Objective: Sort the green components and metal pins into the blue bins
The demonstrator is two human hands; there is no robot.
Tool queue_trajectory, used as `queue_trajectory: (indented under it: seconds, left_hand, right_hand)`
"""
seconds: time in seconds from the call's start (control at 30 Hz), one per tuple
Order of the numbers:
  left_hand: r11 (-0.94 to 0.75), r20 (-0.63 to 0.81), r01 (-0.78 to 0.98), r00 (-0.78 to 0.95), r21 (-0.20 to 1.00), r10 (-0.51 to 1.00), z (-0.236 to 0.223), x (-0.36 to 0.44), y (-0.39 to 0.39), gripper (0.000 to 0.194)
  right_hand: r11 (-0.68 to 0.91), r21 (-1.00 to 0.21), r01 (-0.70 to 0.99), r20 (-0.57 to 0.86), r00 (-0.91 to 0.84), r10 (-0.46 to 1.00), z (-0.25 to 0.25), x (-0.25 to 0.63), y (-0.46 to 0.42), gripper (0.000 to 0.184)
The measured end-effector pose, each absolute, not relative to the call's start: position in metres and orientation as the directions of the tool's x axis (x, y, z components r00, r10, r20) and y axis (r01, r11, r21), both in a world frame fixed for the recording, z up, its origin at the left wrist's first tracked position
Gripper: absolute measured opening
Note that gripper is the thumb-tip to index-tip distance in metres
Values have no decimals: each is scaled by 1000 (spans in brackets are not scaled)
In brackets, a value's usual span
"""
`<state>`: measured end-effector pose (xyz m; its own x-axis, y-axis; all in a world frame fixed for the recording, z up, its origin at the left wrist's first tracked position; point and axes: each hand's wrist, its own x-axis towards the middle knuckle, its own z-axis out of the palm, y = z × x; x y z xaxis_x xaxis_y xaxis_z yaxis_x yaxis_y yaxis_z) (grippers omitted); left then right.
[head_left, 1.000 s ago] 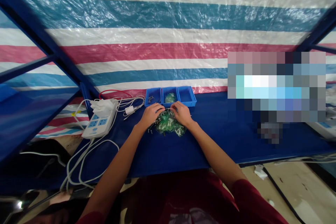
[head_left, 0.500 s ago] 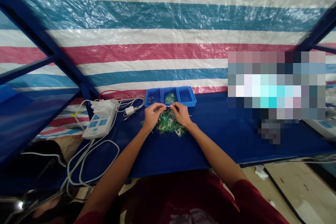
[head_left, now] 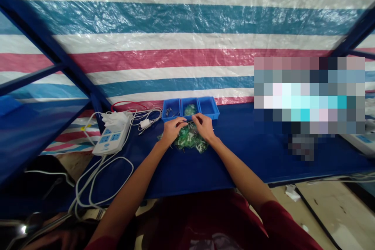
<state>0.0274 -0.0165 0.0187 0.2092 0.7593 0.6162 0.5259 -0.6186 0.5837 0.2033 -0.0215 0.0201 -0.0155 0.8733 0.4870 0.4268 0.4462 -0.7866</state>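
My left hand [head_left: 172, 129] and my right hand [head_left: 204, 127] meet closely over a pile of small green and silvery pieces [head_left: 189, 140] on the blue table. Both hands have thumb and fingers pinched together. Something tiny and dark seems to lie between the fingertips, too small to name. Just beyond my fingers stands a blue three-part tray [head_left: 216, 114]. Its left compartment has a few small metal pieces [head_left: 169, 111], and the middle one contains greenish pieces [head_left: 190, 109].
A white power strip [head_left: 111, 136] with plugs stands to the left, its white cables [head_left: 92, 179] looping over the table edge. A small white adapter [head_left: 145, 124] lies beside the tray. A blurred-out area covers the right side. Striped plastic sheeting [head_left: 175, 58] hangs behind.
Both hands stay over the pile, their fingertips slightly shifted. The shiny piece seen between them earlier is now hardly visible.
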Motion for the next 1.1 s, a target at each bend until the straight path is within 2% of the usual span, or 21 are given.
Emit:
queue_trajectory:
  seconds: [0.17,0.4,0.53,0.7,0.8,0.9,0.97,1.1]
  left_hand:
    - [-582,601,538,164,610,782,17,26,-17,28]
    - [-589,595,470,156,658,789,26,28,-21,27]
    - [-593,630,489,110,640,769,24,28,-22,30]
    - [-527,742,646,-93,552,664,34,19,-15,39]
    - [-476,789,701,-205,532,580,46,10,2,37]
    - [-436,737,784,-39,441,675,53,3,17,29]
    - [-409,652,818,54,405,756,51,-1,18,34]
    - [-459,447,768,253,447,858,38,-9,-8,46]
  right_hand:
    - [469,-798,379,442,-160,882,15,200,-19,33]
    - [466,-796,388,467,-96,879,16,201,-18,40]
    - [470,-790,394,467,-112,877,15,201,-19,44]
    - [487,-789,375,488,-99,867,15,202,-19,45]
    - [490,-779,391,490,-107,865,14,203,-20,45]
    - [479,-759,442,484,-111,868,14,204,-18,44]
    - [457,-739,495,465,-117,878,18,207,-16,40]
    - [440,-639,631,383,-235,893,30,222,-14,28]
